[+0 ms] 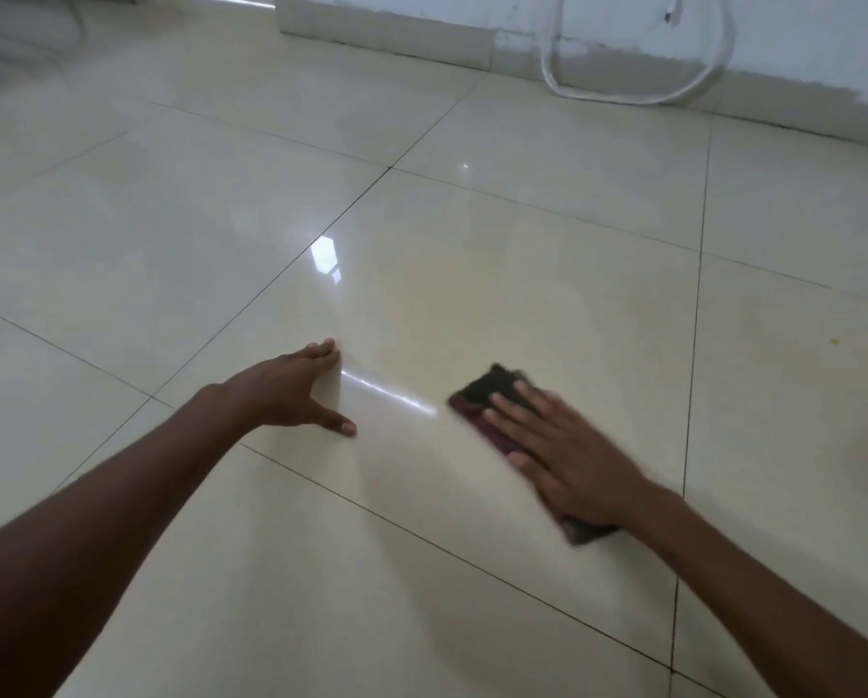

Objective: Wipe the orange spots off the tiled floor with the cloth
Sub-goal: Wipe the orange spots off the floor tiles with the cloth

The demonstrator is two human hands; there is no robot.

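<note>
A dark folded cloth [489,390] lies flat on the glossy cream tiled floor [522,274], right of centre. My right hand [567,458] presses down on it with fingers spread flat; the hand and cloth are motion-blurred. My left hand [296,390] rests on the floor to the left, fingers together and thumb apart, holding nothing. A small orange-yellow speck [834,340] sits on the tile far to the right. A faint yellowish film shows on the tile around the cloth.
A white cable [638,95] loops on the floor at the back right, against the tiled skirting [386,27] and white wall. Dark grout lines cross the floor. A faint stain [119,163] marks a tile at the far left.
</note>
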